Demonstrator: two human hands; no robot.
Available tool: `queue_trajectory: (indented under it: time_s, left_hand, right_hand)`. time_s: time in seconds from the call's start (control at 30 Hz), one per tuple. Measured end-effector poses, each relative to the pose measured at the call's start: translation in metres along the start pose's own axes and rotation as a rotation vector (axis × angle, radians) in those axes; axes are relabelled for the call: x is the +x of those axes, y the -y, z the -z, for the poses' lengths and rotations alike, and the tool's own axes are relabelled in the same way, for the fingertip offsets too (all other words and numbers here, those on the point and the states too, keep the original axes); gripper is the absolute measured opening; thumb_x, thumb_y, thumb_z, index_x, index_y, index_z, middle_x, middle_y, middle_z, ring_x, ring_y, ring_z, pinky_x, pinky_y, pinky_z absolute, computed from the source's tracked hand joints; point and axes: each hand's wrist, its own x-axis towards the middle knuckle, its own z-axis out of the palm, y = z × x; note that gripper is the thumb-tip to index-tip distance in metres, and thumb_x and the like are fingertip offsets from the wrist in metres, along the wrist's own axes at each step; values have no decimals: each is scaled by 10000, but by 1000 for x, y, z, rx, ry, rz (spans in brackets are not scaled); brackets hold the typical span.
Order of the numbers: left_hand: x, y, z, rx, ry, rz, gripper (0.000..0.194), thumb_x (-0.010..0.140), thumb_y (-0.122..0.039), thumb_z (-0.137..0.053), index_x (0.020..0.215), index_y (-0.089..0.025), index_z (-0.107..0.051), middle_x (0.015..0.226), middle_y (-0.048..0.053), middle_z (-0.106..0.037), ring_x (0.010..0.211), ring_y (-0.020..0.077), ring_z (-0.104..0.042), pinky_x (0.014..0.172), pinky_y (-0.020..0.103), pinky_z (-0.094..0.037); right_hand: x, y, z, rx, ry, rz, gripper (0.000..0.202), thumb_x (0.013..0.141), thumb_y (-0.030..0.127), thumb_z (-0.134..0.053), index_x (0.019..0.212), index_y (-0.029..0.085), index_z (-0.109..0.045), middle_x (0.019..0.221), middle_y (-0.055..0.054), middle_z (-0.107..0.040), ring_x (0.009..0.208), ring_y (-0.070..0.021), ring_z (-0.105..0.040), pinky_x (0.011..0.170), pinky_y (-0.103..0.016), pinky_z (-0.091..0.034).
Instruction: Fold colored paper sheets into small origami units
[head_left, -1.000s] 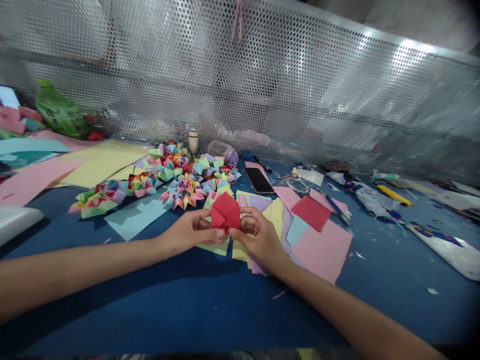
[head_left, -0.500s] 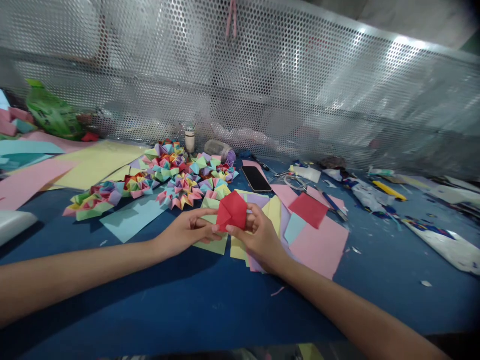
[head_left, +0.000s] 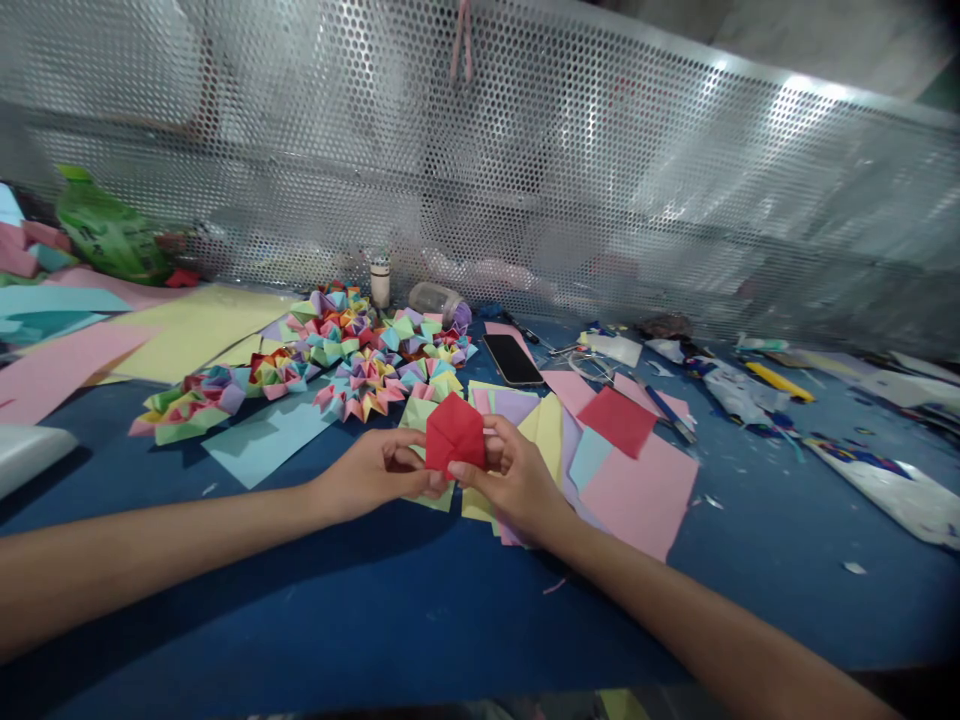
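Observation:
A folded piece of red paper with creases and a pointed top is held up over the table. My left hand pinches its lower left edge, thumb in front. On the other side, my right hand grips its right edge, the thumb pressed on the lower front. Parts of the fingers behind the paper are hidden. Beneath and behind the hands lie loose sheets of yellow, green and purple paper. Farther right, a flat red square rests on pink paper.
Colourful folded paper pieces are heaped left of centre. Behind the hands lie a phone and a tipped jar. A yellow cutter and scraps lie right; a green bottle leans far left. A perforated metal panel closes the back.
The red folded paper has shifted slightly left and down and turned a little in my hands. My left fingers have moved lower along its edge. Both hands keep hold of it.

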Motion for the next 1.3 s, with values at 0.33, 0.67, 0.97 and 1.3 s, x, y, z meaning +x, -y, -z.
queue_trajectory:
  time_s: [0.33,0.67,0.97,1.3]
  left_hand:
    - [1,-3,2,48,-94,-41,273,696,-307,-719,901,-138,-657,835,49,-718,762,168,-665,669,228,-502]
    - [1,-4,1,106,-212,-12,275,683,-381,-708,741,-113,-687,658,6,-663,549,93,-536,529,181,-406]
    - [-1,7,4,338,64,-73,306,711,-382,-675,727,-76,-658,588,-2,-555,527,91,-455,511,196,-367]
    - [-2,5,3,524,67,-123,361,738,-425,-626,601,-96,-569,511,-45,-372,487,63,-296,450,184,-230]
  right_hand:
    - [-1,3,3,45,-28,98,338,770,252,-629,1068,205,-476,646,35,-607,622,-146,-658,659,-285,-516]
    - [-6,5,1,-2,98,110,330,791,225,-598,1096,208,-475,665,26,-632,639,-152,-672,670,-294,-534]
    - [-5,11,1,-47,8,107,201,767,327,-633,899,181,-592,719,-18,-658,665,-145,-641,610,-248,-501]
    - [-2,15,-7,-122,99,166,171,784,313,-620,882,173,-620,775,-23,-657,676,-132,-602,587,-235,-461]
